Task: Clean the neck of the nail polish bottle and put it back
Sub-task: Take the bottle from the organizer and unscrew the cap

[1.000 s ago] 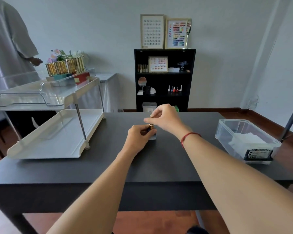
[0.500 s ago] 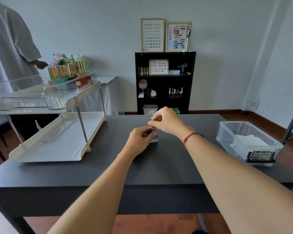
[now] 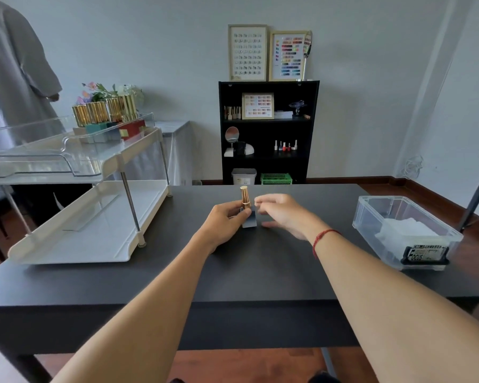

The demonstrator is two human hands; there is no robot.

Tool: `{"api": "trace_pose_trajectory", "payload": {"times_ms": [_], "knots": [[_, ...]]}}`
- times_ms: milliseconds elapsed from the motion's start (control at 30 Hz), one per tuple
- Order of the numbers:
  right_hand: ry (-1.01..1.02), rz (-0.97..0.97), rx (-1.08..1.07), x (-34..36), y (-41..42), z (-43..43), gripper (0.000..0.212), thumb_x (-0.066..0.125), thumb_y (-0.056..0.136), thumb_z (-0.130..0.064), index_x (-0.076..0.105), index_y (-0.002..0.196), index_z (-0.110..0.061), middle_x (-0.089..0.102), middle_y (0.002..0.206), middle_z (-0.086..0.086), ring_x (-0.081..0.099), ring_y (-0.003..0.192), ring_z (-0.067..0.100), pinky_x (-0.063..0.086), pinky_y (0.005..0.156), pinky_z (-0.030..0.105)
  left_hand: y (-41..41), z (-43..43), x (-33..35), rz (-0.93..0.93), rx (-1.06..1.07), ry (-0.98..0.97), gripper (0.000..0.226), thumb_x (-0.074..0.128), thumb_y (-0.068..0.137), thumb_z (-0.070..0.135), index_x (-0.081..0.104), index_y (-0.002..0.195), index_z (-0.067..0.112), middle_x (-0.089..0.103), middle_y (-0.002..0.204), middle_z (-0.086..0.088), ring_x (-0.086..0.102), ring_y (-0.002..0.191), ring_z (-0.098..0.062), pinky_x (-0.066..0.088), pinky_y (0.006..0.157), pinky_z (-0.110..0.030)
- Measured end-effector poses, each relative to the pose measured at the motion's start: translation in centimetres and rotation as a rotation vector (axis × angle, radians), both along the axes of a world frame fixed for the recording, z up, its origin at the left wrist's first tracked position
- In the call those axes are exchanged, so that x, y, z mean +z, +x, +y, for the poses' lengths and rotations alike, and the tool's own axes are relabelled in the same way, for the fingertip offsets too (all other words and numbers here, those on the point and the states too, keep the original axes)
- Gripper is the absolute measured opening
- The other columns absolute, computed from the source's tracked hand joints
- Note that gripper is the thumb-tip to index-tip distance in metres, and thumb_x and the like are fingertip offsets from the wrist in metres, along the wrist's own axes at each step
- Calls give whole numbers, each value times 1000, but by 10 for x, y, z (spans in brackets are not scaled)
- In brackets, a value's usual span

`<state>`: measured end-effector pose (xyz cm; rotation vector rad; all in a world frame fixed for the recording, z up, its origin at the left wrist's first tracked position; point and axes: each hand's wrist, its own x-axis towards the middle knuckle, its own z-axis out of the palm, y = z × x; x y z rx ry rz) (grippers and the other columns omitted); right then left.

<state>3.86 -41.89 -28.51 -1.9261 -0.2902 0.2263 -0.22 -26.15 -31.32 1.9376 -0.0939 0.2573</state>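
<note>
At mid-table, the nail polish bottle [image 3: 250, 221] is held upright on the dark table [image 3: 260, 272] by the left hand [image 3: 223, 223], whose fingers are curled round its grey body. The gold cap [image 3: 244, 195] is seated. The right hand [image 3: 284, 217] is held just beside the cap, fingers relaxed, nothing gripped. No wipe is in hand, so the step is judged to be cap handling. Whether the neck is cleaned cannot be told. If uncleaned, unscrewing is required, then a pad from the clear bin [image 3: 371, 225].

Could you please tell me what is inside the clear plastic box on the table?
White wipes lie inside the clear box; its front label hides whatever sits behind it.
</note>
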Motion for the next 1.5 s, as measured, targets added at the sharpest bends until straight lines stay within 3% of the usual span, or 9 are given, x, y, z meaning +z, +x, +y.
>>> {"api": "trace_pose_trajectory", "payload": {"times_ms": [133, 300, 467, 600, 700, 967, 1100, 1300, 1500], "knots": [[-46, -49, 114, -12, -3, -1, 39, 72, 82, -10, 65, 120, -13, 69, 117, 6, 62, 111, 20, 44, 104, 37, 0, -2, 2, 15, -12, 21, 27, 54, 98, 22, 63, 123, 22, 68, 108, 8, 62, 110, -11, 44, 91, -16], [-98, -136, 79, -18, -6, 9, 38, 77, 79, -22, 67, 114, -13, 68, 107, 2, 61, 102, 17, 44, 90, 32, -2, -1, 12, 8, -53, 128, 41, 48, 100, 20, 42, 141, 23, 69, 110, -3, 61, 101, -12, 41, 80, -12], [-78, -138, 125, -22, -3, 14, 37, 75, 82, -21, 66, 116, -10, 70, 112, 7, 63, 108, 21, 46, 100, 35, 0, 2, 28, -19, -53, 219, 34, 46, 100, 11, 51, 133, 3, 60, 119, -4, 54, 107, -8, 42, 75, 1], [-57, -149, 144, -24, -1, 14, 33, 73, 83, -20, 68, 116, -13, 71, 110, 5, 65, 104, 17, 47, 94, 28, 2, 5, 30, -41, -43, 378, 23, 50, 99, 11, 61, 116, 0, 68, 114, -12, 63, 105, -20, 47, 97, -26], [-31, -179, 146, -27, -3, 14, 33, 72, 84, -17, 68, 117, -13, 71, 111, 4, 65, 101, 13, 46, 85, 20, 4, 4, 24, -118, 62, 473, 21, 55, 96, 19, 66, 97, 2, 72, 86, -11, 66, 87, -29, 52, 85, -39], [6, -236, 70, -31, -10, 18, 28, 74, 82, -16, 72, 110, -11, 73, 104, 4, 66, 98, 16, 47, 88, 26, 5, -9, 10, -281, 284, 384, 28, 67, 88, 25, 71, 71, 4, 66, 59, -6, 55, 54, -19, 51, 60, -35], [14, -199, 79, -30, -9, 16, 31, 76, 80, -18, 71, 110, -10, 73, 106, 5, 66, 103, 17, 48, 95, 30, 8, -12, 16, -208, 383, 220, 22, 82, 71, 34, 74, 72, 14, 70, 66, 5, 66, 64, -10, 55, 64, -28], [-30, -192, 70, -29, -6, 16, 22, 76, 80, -21, 74, 99, -11, 75, 95, 4, 68, 96, 18, 50, 91, 32, 11, -30, 26, -177, 250, 113, 42, 61, 86, 22, 58, 127, 13, 60, 100, 12, 56, 93, -4, 40, 84, -18], [-26, -182, 85, -28, -6, 15, 26, 77, 79, -19, 74, 104, -12, 75, 100, 4, 67, 99, 18, 49, 96, 32, 2, -26, 23, -291, 289, 51, 29, 59, 86, 16, 69, 113, 12, 69, 77, 7, 65, 76, -8, 53, 75, -18]]}}
